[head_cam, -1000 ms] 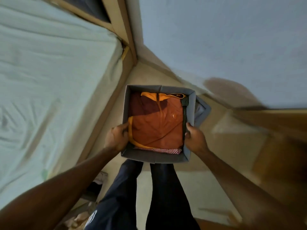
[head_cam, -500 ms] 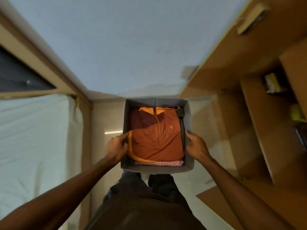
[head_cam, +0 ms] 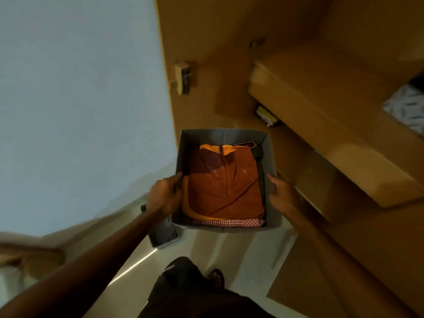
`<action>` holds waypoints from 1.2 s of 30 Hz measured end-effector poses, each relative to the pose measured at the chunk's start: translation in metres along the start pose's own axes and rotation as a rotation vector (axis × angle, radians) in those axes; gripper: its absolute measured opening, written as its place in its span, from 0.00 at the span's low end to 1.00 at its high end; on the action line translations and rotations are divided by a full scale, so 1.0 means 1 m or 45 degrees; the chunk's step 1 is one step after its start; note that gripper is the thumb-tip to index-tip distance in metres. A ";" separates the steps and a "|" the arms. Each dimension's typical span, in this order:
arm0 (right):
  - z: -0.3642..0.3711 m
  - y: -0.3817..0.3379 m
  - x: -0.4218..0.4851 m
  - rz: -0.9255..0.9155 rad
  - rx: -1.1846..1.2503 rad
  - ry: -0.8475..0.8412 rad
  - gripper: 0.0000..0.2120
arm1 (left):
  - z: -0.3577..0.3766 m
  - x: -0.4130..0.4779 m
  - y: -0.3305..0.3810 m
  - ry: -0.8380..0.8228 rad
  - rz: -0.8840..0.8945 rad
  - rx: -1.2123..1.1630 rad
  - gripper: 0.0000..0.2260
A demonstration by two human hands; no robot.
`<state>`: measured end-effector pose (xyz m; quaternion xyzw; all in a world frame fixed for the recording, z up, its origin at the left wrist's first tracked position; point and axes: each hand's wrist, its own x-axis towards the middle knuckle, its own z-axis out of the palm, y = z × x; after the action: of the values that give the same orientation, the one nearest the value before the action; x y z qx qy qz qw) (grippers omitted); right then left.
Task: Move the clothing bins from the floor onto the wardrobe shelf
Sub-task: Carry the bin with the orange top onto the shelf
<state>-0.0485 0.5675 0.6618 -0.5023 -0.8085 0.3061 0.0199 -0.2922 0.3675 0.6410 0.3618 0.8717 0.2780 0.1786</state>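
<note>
Clothing bin [head_cam: 223, 137], grey and packed with a folded orange top [head_cam: 224, 187], hangs in the air above the floor [head_cam: 206, 249], just short of the wardrobe shelf [head_cam: 316, 104]. The left hand [head_cam: 164, 196] and right hand [head_cam: 281, 193] each curl over a side wall at its rim. Those soft walls may buckle inward and tip the load. The shelf's front edge juts close on the right and could snag a far corner. A second bin [head_cam: 163, 235] on the floor crowds the feet.
</note>
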 end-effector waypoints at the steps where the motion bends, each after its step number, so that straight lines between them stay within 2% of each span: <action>1: -0.010 0.003 0.007 0.018 0.023 0.046 0.30 | 0.002 0.015 0.012 0.013 0.027 0.006 0.18; 5: -0.050 0.015 0.041 0.072 0.072 0.239 0.29 | 0.005 0.080 0.068 -0.011 0.157 0.005 0.19; 12: -0.127 0.017 0.094 0.178 0.156 0.458 0.29 | 0.007 0.203 0.157 -0.235 0.371 -0.189 0.20; 19: -0.177 0.027 0.144 0.304 0.189 0.644 0.26 | 0.021 0.299 0.241 -0.245 0.608 0.007 0.21; 25: -0.226 0.046 0.191 0.327 0.133 0.785 0.20 | 0.057 0.373 0.310 -0.412 0.740 -0.090 0.21; 30: -0.260 0.075 0.238 0.400 0.163 0.829 0.13 | 0.095 0.430 0.367 -0.400 0.902 0.005 0.19; 34: -0.285 0.103 0.284 0.478 0.122 0.784 0.13 | 0.126 0.475 0.410 -0.424 0.998 0.130 0.19; 36: -0.303 0.116 0.308 0.522 0.096 0.795 0.12 | 0.142 0.499 0.436 -0.447 1.034 0.157 0.15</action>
<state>-0.0052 1.0012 0.7627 -0.7217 -0.6343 0.1656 0.2224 -0.3246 1.0372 0.7430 0.7264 0.6305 0.2074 0.1784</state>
